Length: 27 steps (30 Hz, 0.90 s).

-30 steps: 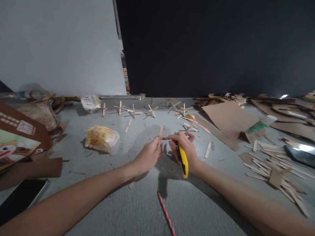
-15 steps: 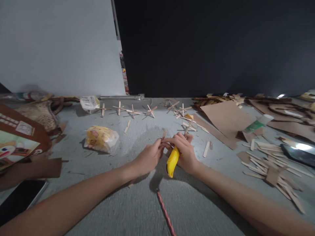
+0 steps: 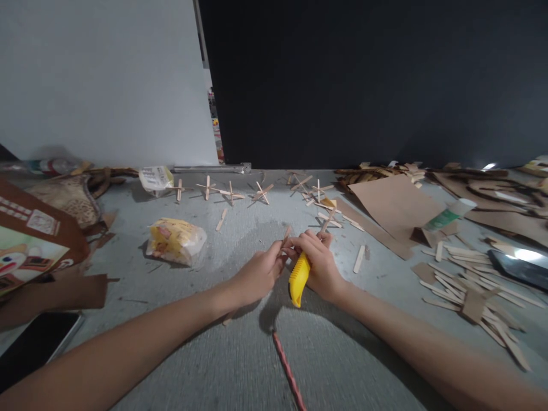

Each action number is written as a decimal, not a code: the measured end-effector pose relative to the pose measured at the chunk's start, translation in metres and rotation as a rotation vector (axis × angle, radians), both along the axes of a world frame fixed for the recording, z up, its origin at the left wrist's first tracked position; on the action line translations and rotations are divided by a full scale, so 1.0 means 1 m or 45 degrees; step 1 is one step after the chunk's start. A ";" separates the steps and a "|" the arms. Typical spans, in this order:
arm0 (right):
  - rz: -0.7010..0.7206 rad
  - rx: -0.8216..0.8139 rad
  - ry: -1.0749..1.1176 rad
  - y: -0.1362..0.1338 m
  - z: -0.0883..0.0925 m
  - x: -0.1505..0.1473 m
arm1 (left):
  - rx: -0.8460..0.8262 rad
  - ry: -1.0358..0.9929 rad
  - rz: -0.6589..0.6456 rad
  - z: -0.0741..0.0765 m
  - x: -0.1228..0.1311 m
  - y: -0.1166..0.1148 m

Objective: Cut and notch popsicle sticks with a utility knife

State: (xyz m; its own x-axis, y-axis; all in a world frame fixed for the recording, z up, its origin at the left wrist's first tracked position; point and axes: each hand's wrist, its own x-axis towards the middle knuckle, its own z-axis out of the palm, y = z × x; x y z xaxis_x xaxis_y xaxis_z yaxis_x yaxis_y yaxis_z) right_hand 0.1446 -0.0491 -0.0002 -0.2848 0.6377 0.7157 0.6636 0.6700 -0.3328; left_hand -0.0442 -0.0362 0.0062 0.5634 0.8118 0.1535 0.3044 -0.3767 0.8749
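Note:
My left hand (image 3: 260,273) is closed, pinching a short piece of craft stick (image 3: 286,235) that points up from the fingertips. Against it, the fingertips of my right hand (image 3: 320,264) press from the other side. My right hand is wrapped round a yellow utility knife (image 3: 299,279); its ridged handle hangs toward me, and the blade end is hidden by the fingers. Another craft stick (image 3: 329,218) rises just beyond my right knuckles; I cannot tell whether the hand holds it. Farther back stand several crossed craft-stick shapes (image 3: 231,194) in a row.
A heap of craft sticks (image 3: 454,288) lies at right, near a phone (image 3: 522,268), a glue stick (image 3: 449,215) and cardboard (image 3: 389,211). Left are a yellow snack packet (image 3: 176,242), a brown bag (image 3: 38,240) and another phone (image 3: 40,342). A pink twisted rod (image 3: 287,368) lies in front.
Both hands stay nearly in place. The pinched stick piece tilts slightly more to the right, and the knife handle has shifted a little left.

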 end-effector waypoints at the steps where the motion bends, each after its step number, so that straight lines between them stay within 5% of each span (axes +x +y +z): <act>1: 0.006 -0.014 0.002 0.000 -0.001 0.000 | -0.003 -0.004 -0.002 0.000 0.000 0.000; 11: 0.050 -0.084 0.003 0.002 -0.002 -0.001 | -0.075 -0.035 -0.017 0.001 0.001 -0.001; 19: 0.029 -0.033 0.060 0.002 -0.004 0.000 | -0.372 -0.386 0.148 -0.003 0.004 0.008; 27: -0.021 -0.039 0.139 0.002 -0.005 0.003 | -0.346 -0.422 0.181 0.001 0.002 0.007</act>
State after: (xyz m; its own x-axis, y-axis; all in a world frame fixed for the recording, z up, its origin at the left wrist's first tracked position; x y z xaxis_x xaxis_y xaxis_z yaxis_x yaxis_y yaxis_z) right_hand 0.1478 -0.0473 -0.0050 -0.1954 0.6636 0.7221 0.6334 0.6476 -0.4237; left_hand -0.0422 -0.0295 0.0068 0.4000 0.9132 0.0777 0.0231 -0.0947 0.9952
